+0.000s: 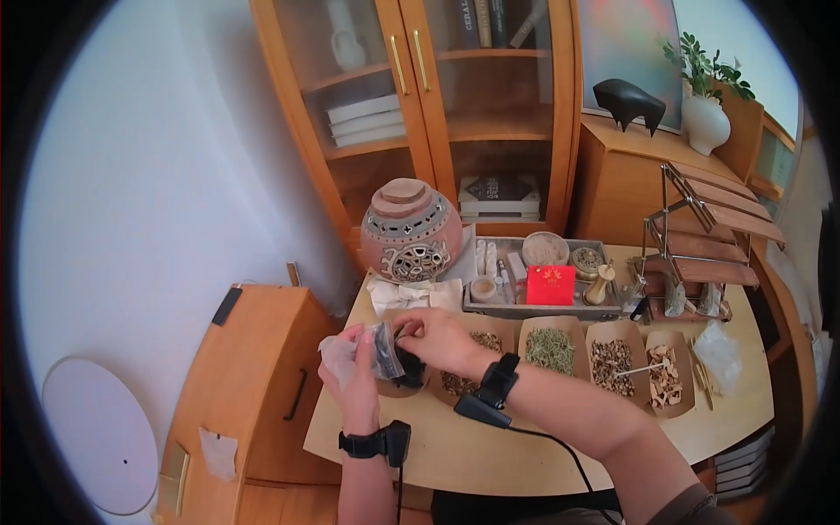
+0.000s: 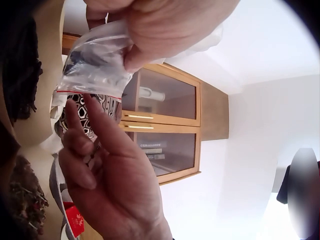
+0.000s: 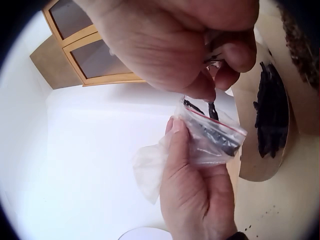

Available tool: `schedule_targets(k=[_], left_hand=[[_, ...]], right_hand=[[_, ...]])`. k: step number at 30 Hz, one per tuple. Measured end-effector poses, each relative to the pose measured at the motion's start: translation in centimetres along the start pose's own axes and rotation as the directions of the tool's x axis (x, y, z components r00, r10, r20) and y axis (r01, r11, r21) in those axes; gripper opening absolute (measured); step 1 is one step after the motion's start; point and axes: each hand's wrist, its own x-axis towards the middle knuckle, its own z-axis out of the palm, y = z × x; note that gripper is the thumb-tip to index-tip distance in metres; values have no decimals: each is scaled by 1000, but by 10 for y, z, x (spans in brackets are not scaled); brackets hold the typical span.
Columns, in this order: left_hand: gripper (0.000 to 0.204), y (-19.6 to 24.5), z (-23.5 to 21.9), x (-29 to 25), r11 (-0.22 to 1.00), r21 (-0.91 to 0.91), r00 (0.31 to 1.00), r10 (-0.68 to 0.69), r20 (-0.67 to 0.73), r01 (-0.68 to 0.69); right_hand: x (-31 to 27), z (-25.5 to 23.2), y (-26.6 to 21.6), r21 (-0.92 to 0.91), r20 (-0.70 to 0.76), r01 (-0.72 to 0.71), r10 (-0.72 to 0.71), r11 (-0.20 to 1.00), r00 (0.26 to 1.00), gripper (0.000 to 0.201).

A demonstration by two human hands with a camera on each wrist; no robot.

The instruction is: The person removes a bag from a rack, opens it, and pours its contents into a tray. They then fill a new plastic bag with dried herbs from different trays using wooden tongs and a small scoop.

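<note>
A small clear zip bag (image 3: pixel 212 145) with a red line along its mouth has black dried strips inside. My left hand (image 1: pixel 352 372) holds it between thumb and fingers, together with a crumpled whitish translucent piece (image 3: pixel 150 170). At the bag's mouth, my right hand (image 1: pixel 444 339) pinches a thin black dried strip (image 3: pixel 213 111) that points down into the opening. Beside the bag, more black strips (image 3: pixel 272 112) lie in a brown paper tray (image 3: pixel 247 162), partly hidden by my hands in the head view.
More paper trays of dried plants, including green herbs (image 1: pixel 549 350) and pale chips (image 1: pixel 665 381), line the table. Behind stand a patterned clay pot (image 1: pixel 411 232) and a grey tray (image 1: pixel 490 310) with a red packet (image 1: pixel 550 285). A wooden rack (image 1: pixel 709 227) is at right.
</note>
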Motion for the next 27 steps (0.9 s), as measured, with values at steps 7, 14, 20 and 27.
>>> schedule_targets(k=[7, 14, 20, 27], left_hand=[[20, -9, 4, -3, 994, -95, 998, -59, -22, 57], [15, -10, 4, -4, 998, 62, 990, 30, -139, -22], [18, -19, 5, -4, 994, -104, 982, -7, -188, -13], [18, -22, 4, -4, 998, -38, 987, 53, -150, -59]], right_hand=[[-5, 19, -4, 50, -25, -98, 99, 994, 995, 27], [-7, 32, -5, 57, -104, -142, 148, 988, 984, 32], [-7, 34, -10, 103, -65, -68, 75, 992, 995, 23], [-9, 28, -9, 97, -27, -16, 19, 995, 999, 18]])
